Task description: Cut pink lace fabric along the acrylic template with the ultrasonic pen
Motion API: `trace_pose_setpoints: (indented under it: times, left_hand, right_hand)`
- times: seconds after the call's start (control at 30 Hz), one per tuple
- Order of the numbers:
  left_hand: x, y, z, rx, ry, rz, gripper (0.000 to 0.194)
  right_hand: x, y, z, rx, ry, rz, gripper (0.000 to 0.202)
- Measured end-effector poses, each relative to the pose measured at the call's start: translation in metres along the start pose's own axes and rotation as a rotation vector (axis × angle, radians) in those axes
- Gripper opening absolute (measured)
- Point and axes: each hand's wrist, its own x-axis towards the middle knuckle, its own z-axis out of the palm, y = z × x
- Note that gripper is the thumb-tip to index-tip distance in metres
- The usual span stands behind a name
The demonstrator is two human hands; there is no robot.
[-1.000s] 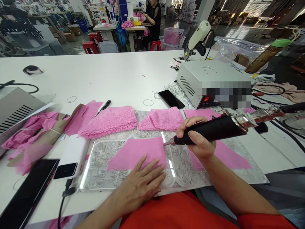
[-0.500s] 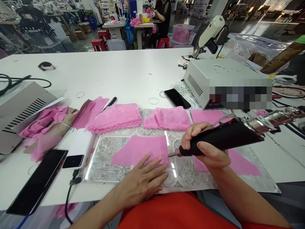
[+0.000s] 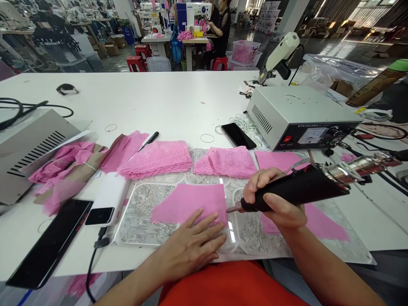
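My left hand (image 3: 194,246) lies flat with fingers spread on the lower edge of a pink fabric piece (image 3: 191,199), which rests on a clear-edged template (image 3: 146,244) over a speckled board. In my right hand (image 3: 280,208) is a black handheld tool (image 3: 296,189) with a metal rear end, fingers wrapped round its grip. Its narrow metal tip is at the right edge of the fabric. Another pink piece (image 3: 325,223) lies partly behind my right hand. Behind are a stack of lace-edged pink fabric (image 3: 159,159) and a smaller lace pile (image 3: 225,161).
A grey control box (image 3: 299,110) with cables stands at the right, near a black phone (image 3: 239,136). At the left are a white power bank (image 3: 110,197), a dark phone (image 3: 49,242) and another grey box (image 3: 35,148). A person (image 3: 219,36) sits beyond the table.
The view has shifted slightly, so the table items appear a little lower. Both hands keep nearly the same pose, and the tool tip remains by the fabric's right edge.
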Motion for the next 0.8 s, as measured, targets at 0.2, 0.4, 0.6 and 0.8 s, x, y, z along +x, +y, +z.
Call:
trace_pose_setpoints:
  times: [0.2,0.4,0.6,0.8]
  left_hand:
    - [-0.024,-0.009,-0.015,0.106,0.141,-0.185,0.033]
    - [-0.061,-0.029,-0.017,0.204,0.238,-0.326,0.036]
    - [-0.07,-0.03,-0.007,0.223,0.244,-0.366,0.036]
    - [-0.072,-0.032,-0.007,0.215,0.237,-0.374,0.035]
  right_hand:
    - [0.009,-0.001,0.004,-0.069,0.259,-0.107,0.015]
    - [0.022,0.014,0.022,-0.156,0.328,-0.148,0.012]
    - [0.027,0.028,0.034,-0.222,0.287,-0.137,0.01]
    - [0.03,0.033,0.035,-0.248,0.272,-0.14,0.011]
